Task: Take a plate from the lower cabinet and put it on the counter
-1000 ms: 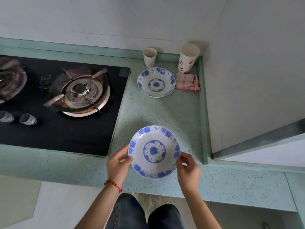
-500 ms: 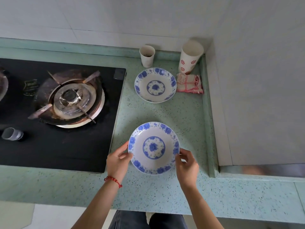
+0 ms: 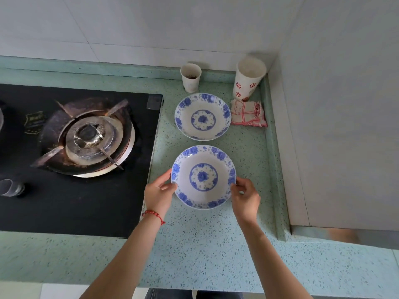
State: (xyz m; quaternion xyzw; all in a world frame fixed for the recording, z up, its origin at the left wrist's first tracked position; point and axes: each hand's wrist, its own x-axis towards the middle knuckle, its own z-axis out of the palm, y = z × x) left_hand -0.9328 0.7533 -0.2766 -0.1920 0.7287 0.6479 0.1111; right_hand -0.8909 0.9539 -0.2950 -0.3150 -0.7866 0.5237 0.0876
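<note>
A white plate with a blue flower pattern [image 3: 203, 176] is over the green speckled counter [image 3: 200, 238], right of the stove. My left hand [image 3: 159, 194] grips its left rim and my right hand [image 3: 245, 198] pinches its right rim. Whether the plate rests on the counter or hovers just above it I cannot tell. A second, matching plate [image 3: 202, 116] lies on the counter just behind it, a small gap apart. The lower cabinet is out of view.
A black gas stove [image 3: 84, 137] with its burner fills the left. Behind the plates stand a small paper cup [image 3: 190, 77], a taller cup with red marks [image 3: 248, 79] and a folded red-checked cloth [image 3: 248, 114]. A raised counter edge and white wall [image 3: 336, 126] close the right side.
Both hands have carried the plate forward from the counter's front edge to a spot close behind the other plate. The view has shifted forward over the counter.
</note>
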